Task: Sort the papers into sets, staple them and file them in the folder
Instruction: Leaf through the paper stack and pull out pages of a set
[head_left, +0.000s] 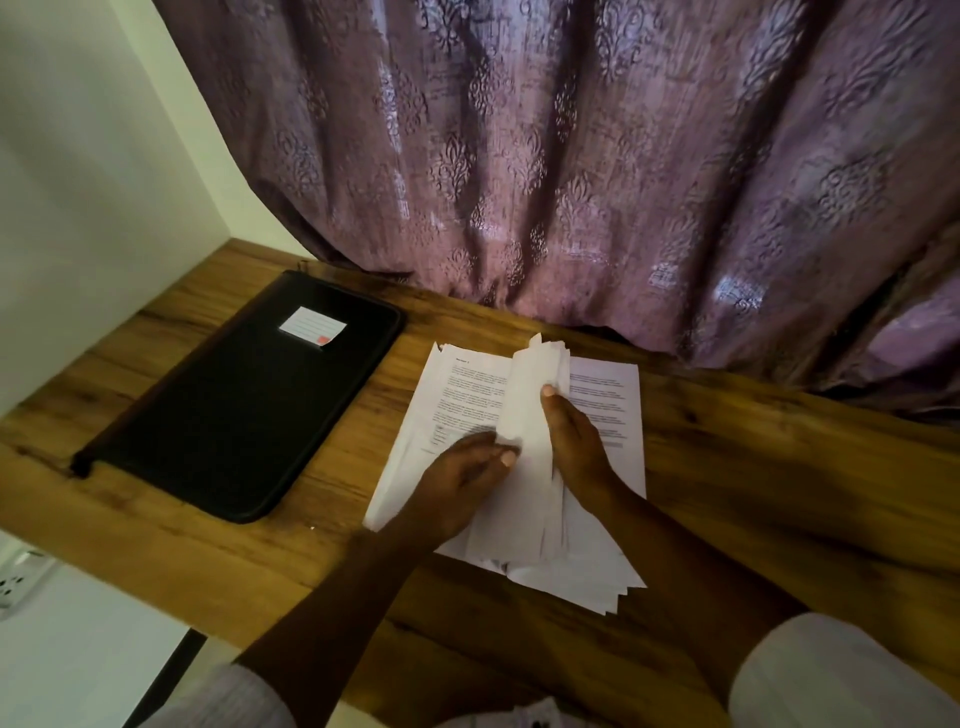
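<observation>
A stack of white printed papers (467, 384) lies on the wooden desk (753, 467), spread into two halves. Several sheets in the middle stand lifted and curled upward (535, 374). My right hand (576, 441) grips these raised sheets, thumb on their left face. My left hand (457, 483) rests on the left half of the stack and pinches the lower edge of the raised sheets with the thumb. A black zip folder (244, 405) with a white label lies shut to the left of the papers. No stapler is in view.
A purple patterned curtain (571, 156) hangs behind the desk and touches its back edge. A white wall (78, 156) bounds the left side. A wall socket (21, 577) sits below the desk's left end.
</observation>
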